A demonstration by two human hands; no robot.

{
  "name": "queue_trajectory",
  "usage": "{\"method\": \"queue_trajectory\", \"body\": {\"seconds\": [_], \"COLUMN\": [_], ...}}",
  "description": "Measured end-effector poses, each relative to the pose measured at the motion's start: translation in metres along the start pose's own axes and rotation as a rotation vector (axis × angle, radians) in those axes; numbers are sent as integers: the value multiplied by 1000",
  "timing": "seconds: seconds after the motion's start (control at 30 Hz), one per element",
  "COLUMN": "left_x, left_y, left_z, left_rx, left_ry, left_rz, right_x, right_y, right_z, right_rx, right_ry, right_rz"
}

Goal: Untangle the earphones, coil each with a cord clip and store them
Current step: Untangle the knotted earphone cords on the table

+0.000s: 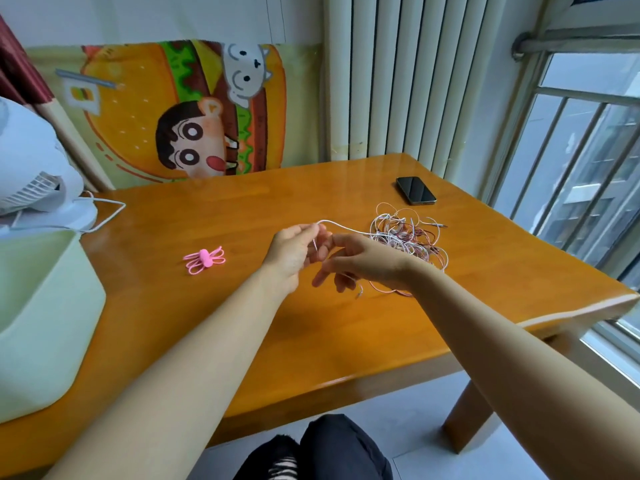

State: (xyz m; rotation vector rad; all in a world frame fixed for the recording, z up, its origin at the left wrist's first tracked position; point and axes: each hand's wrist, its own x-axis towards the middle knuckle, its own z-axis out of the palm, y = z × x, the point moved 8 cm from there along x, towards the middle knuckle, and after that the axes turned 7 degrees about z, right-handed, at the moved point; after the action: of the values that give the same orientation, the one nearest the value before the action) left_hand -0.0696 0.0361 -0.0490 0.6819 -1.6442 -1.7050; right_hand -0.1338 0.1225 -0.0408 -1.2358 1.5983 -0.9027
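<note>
A tangle of thin white, pink and red earphone cords (407,237) lies on the wooden table (346,341), right of centre. One white cord (346,228) runs from the tangle up to my left hand (294,252), which pinches its bend between thumb and fingers. My right hand (360,263) is beside it, fingers loosely curled around cord that hangs down to a plug (359,293) on the table. A pink coiled earphone with a cord clip (204,259) lies to the left of my hands.
A pale green plastic box (38,323) stands at the table's left edge, with a white fan (38,174) and its cable behind it. A black phone (415,190) lies at the back right. The table's front edge is close to my knees.
</note>
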Motion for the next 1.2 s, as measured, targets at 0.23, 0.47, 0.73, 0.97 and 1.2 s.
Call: {"method": "queue_trajectory", "body": {"seconds": [0.23, 0.47, 0.73, 0.97, 1.2], "left_x": [-27, -55, -45, -46, -43], "left_y": [12, 26, 27, 16, 18], "left_z": [-61, -152, -56, -68, -120], "left_rx": [187, 573, 1228, 1155, 963], "left_ry": [70, 582, -43, 48, 472], "left_rz": [79, 161, 435, 284, 220], "right_x": [-4, 22, 25, 27, -20], "right_y": [-19, 14, -30, 19, -16], "right_z": [-29, -12, 39, 14, -19], "right_rx": [-332, -531, -652, -729, -586], "right_ry": [759, 688, 569, 471, 1053], "right_rz": [-226, -18, -296, -5, -396]}}
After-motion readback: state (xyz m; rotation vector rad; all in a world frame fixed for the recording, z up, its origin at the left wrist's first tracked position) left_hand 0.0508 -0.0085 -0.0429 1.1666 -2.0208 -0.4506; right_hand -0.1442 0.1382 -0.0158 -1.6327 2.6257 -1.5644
